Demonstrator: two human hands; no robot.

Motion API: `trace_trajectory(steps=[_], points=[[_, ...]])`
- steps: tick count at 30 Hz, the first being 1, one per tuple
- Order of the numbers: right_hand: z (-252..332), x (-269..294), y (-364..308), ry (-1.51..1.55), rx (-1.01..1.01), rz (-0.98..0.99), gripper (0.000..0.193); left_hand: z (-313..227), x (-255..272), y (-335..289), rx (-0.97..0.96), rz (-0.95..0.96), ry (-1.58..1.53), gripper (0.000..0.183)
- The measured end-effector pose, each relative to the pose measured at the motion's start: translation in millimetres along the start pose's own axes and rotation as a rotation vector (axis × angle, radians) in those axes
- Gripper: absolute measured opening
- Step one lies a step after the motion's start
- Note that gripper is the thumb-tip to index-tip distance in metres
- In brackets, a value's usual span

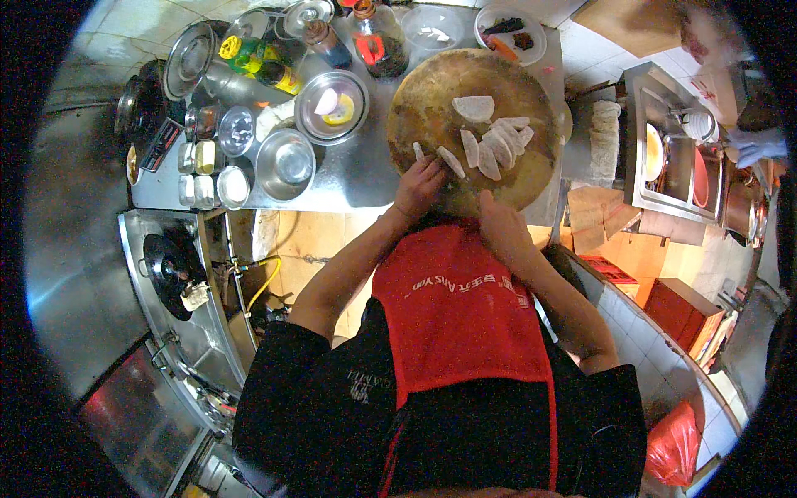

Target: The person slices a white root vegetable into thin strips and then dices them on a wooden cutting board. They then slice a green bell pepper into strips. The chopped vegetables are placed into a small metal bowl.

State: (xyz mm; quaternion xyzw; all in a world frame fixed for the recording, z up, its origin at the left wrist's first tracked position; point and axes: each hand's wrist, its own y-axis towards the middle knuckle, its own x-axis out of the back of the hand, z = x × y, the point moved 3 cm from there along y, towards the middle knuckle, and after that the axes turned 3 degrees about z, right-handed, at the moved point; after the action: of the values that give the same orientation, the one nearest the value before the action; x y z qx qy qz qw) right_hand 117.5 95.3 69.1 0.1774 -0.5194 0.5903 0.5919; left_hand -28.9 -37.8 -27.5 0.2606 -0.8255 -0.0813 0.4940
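A round wooden chopping board (pixel 427 79) lies on the steel counter in front of me. The fingers of my left hand (pixel 420 187) are bunched at its near left part, against a thin pale vegetable slice (pixel 418 151). Just to the right of them, another pale slice (pixel 451 162) leans on the board. My right hand (pixel 500 220) is closed at the near edge of the board; what it grips is hidden. Several overlapping pale slices (pixel 501 145) lie right of centre, and a larger half-round piece (pixel 473 108) rests beyond them.
Left of the board stand a steel bowl (pixel 286 166), a basin (pixel 309 124) holding pale and yellow food, and several jars (pixel 203 158). Bottles (pixel 378 54) and a bowl of dark ingredients (pixel 531 50) line the far side. A sink (pixel 656 91) is at right, with a gloved hand (pixel 755 145) beyond.
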Motion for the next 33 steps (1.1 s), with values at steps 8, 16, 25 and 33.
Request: trace_trajectory(steps=[8,16,25,33], points=[[1,-6,16,0.104,-0.096,0.09,0.016,3,-6,2,-0.026,-0.048,-0.062,0.035],[-6,-27,53,0.127,-0.076,0.071,0.024,11,-15,-6,0.01,-0.023,-0.019,0.037],[-27,9,6,0.305,-0.189,-0.101,0.026,-16,23,33,0.058,-0.1,-0.135,0.036],[-92,20,-56,0.292,-0.317,-0.041,0.026,10,-4,131,-0.362,0.591,0.17,0.041]])
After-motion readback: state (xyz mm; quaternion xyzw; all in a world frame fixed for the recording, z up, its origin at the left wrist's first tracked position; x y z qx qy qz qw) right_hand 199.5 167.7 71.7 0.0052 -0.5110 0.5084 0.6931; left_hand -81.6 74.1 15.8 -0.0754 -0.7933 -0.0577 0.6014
